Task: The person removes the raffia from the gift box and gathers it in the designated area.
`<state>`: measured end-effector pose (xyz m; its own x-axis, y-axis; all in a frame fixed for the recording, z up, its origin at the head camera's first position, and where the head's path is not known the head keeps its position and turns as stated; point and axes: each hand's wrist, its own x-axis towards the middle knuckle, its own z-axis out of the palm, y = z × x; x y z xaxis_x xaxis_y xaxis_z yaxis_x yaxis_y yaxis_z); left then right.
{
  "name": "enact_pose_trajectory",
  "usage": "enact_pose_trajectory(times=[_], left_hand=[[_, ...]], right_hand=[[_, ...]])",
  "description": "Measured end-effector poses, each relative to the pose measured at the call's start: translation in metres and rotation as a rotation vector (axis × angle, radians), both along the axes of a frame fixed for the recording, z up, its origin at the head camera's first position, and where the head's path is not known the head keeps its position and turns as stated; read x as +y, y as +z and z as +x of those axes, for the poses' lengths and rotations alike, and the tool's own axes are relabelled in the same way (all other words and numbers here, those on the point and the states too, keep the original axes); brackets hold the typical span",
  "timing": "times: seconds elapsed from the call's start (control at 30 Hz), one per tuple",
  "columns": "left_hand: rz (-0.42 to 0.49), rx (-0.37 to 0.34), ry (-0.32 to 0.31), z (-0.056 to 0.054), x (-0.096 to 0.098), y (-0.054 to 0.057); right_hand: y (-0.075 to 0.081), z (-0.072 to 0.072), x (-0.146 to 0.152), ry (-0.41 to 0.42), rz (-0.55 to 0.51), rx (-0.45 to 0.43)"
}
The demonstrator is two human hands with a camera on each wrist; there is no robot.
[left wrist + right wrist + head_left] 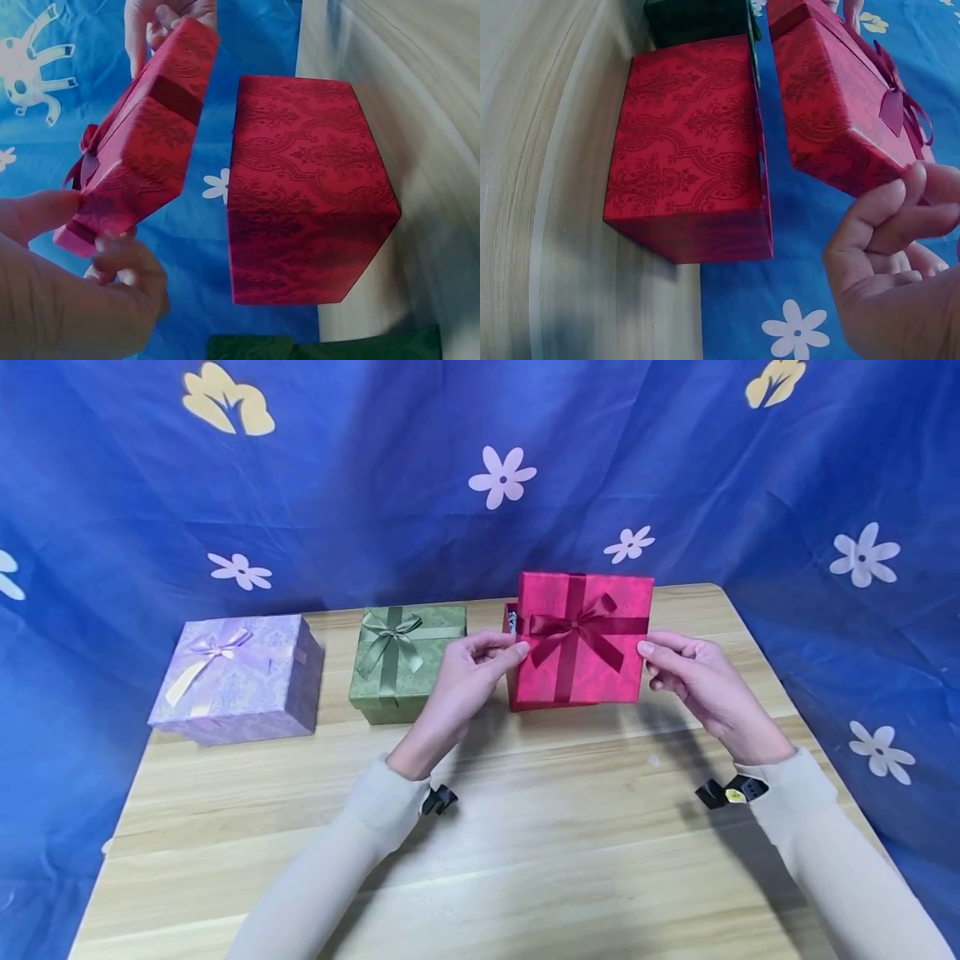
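Observation:
Both hands hold a red gift box lid (pixel 547 672) with a dark red ribbon bow, tilted so its top faces the head camera. My left hand (pixel 468 681) pinches the lid's left edge between thumb and fingers. At the opposite edge, my right hand (pixel 701 681) pinches it the same way. The red patterned box base (pixel 307 157) stands on the table, apart from the raised lid in both wrist views. From the head, the lid hides most of that base; a patterned bit of its contents (pixel 512 618) peeks out at the upper left.
Left of the red box stands a closed green gift box (pixel 412 693) with a green bow. Farther left is a closed lavender gift box (pixel 247 693) with a pale bow. A blue flowered cloth (pixel 375 485) hangs behind the wooden table (pixel 525 843).

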<state>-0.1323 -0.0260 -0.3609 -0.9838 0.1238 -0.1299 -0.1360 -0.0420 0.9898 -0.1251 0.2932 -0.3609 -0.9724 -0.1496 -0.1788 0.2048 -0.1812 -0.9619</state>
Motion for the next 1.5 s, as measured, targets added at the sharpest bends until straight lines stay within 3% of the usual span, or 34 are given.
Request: enact_pose_trajectory(times=[0.2, 0.43, 0.77, 0.9, 1.23, 1.37, 1.5], left_hand=[[0.094, -0.057, -0.108, 0.009, -0.009, 0.008], [0.086, -0.043, -0.189, 0.021, -0.017, 0.016], [0.147, -0.138, -0.295, 0.034, -0.027, 0.02], [0.147, -0.154, -0.286, 0.036, -0.027, 0.014], [0.128, -0.188, -0.24, 0.049, -0.029, -0.011], [0.122, -0.182, -0.262, 0.058, -0.028, -0.019], [0.114, -0.146, -0.311, 0.067, -0.025, -0.03]], right_hand=[[0.003, 0.009, 0.004, 0.023, 0.119, 0.053], [0.005, 0.025, 0.008, 0.07, 0.217, 0.157], [0.002, 0.053, 0.013, 0.092, 0.301, 0.282], [-0.008, 0.061, 0.016, 0.145, 0.223, 0.287], [-0.029, 0.08, 0.022, 0.217, 0.066, 0.164], [-0.037, 0.085, 0.023, 0.235, 0.055, 0.152], [-0.045, 0.089, 0.024, 0.244, 0.109, 0.148]])
